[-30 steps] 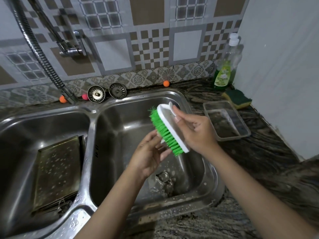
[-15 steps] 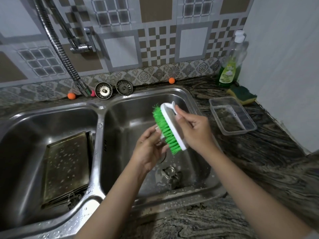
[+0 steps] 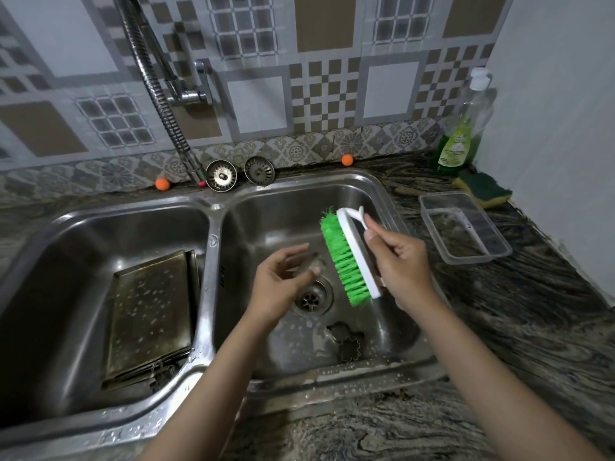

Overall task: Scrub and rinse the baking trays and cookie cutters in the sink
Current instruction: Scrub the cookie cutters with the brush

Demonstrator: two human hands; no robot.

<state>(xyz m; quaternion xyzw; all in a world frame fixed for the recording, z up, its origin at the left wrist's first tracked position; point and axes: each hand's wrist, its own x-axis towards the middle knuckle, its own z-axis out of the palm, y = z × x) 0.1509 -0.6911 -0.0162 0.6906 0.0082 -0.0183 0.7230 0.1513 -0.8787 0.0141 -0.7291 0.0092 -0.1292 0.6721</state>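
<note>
My right hand (image 3: 402,271) grips a scrub brush (image 3: 349,257) with a white back and green bristles, held over the right basin (image 3: 372,201) with the bristles facing left. My left hand (image 3: 279,284) is just left of the brush, apart from it, and pinches a small metal cookie cutter (image 3: 304,261) that is blurred. More cookie cutters (image 3: 346,341) lie on the floor of the right basin near the drain (image 3: 311,297). Stacked baking trays (image 3: 149,314), wet with droplets, lie in the left basin (image 3: 66,247).
A clear plastic container (image 3: 466,227), a green and yellow sponge (image 3: 482,189) and a dish soap bottle (image 3: 462,138) stand on the counter at the right. Two sink strainers (image 3: 221,176) lean behind the basins. The tap hose (image 3: 156,94) hangs at the back.
The brush and my left hand were together. Now they have parted, with the brush drawn to the right and my left hand lower over the drain.
</note>
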